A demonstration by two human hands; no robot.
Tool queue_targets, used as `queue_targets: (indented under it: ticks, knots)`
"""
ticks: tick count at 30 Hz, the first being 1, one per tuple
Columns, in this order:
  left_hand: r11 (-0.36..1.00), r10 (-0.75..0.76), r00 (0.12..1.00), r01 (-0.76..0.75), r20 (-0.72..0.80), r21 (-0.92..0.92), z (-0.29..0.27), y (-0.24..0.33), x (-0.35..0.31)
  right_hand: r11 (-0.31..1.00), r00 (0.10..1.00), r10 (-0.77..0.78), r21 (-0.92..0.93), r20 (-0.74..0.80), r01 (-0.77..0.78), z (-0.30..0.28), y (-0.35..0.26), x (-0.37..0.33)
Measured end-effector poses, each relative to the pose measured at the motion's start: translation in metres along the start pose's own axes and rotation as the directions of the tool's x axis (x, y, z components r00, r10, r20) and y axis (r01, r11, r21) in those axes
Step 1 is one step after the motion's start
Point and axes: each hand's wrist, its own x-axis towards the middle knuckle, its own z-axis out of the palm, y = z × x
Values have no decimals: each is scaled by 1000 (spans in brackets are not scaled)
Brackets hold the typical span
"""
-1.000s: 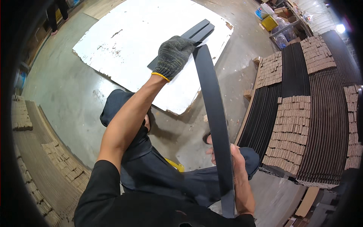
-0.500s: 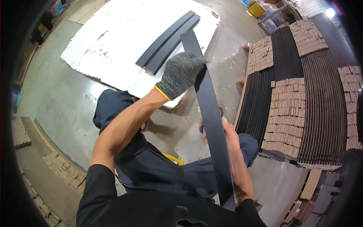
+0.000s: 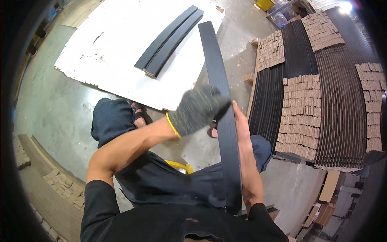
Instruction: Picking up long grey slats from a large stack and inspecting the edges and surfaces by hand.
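A long, dark grey-black plank (image 3: pixel 221 84) slants upright in front of my body, its lower end near my shirt. My bare right hand (image 3: pixel 240 121) grips its right edge from the side, fingers partly hidden behind it. My left hand (image 3: pixel 200 109) wears a dark knitted glove with a yellow cuff. It is closed at the plank's face and blurred; a dark patch shows under its fingers, but what it holds I cannot make out. Two similar dark planks (image 3: pixel 169 42) lie side by side on a white board (image 3: pixel 105 52) ahead.
To the right stands a large stack of dark strips (image 3: pixel 338 109) with brown ends, on a pallet. A yellow object (image 3: pixel 179 165) sits between my legs. More stacked strips (image 3: pixel 66 187) lie at the lower left, and cardboard pieces (image 3: pixel 329 186) at the lower right.
My left hand has slid down along the plank toward my right hand. The plank stands a little more upright. The whole view has shifted slightly.
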Motion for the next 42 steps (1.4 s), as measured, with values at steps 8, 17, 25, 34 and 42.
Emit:
queue_targets:
  ticks: [8,17,25,34,42]
  knots:
    - [997,-70,997,71,-19,10,-5,-4,1,983,995,-76,-175,-69,63,37,-11,-4]
    - [993,-101,994,103,-33,49,-14,-1,2,989,996,-74,-136,-53,66,27,-10,-2]
    - [990,-87,996,86,11,116,-12,-8,-4,999,1000,-26,-42,13,26,19,-8,1]
    - [991,-118,993,117,12,58,-12,-13,-2,989,992,-70,-135,-106,55,25,-11,-4]
    - [984,-127,992,128,-13,125,-12,-23,2,987,994,-39,-158,-105,22,22,-11,-2]
